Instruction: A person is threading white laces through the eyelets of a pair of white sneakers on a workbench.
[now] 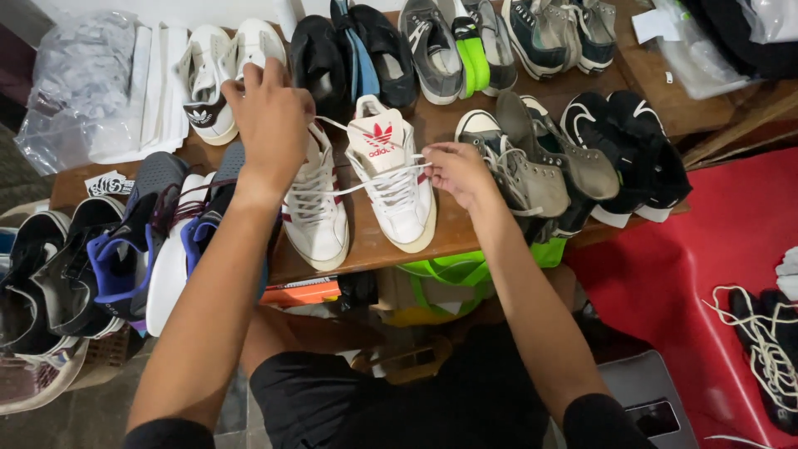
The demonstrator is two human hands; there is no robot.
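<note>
Tension is what matters here: your right hand [455, 170] pinches one end of the white lace [366, 185] drawn across the white sneaker [397, 179], which sits at the front edge of the wooden table [453, 233], toe toward you. Your left hand [270, 116] is closed on the other end, raised above the matching sneaker [317, 208] just beside it. Draw both ends evenly so the crossings lie flat, and keep the lace from snagging on the grey high-tops [532, 162] on the right.
</note>
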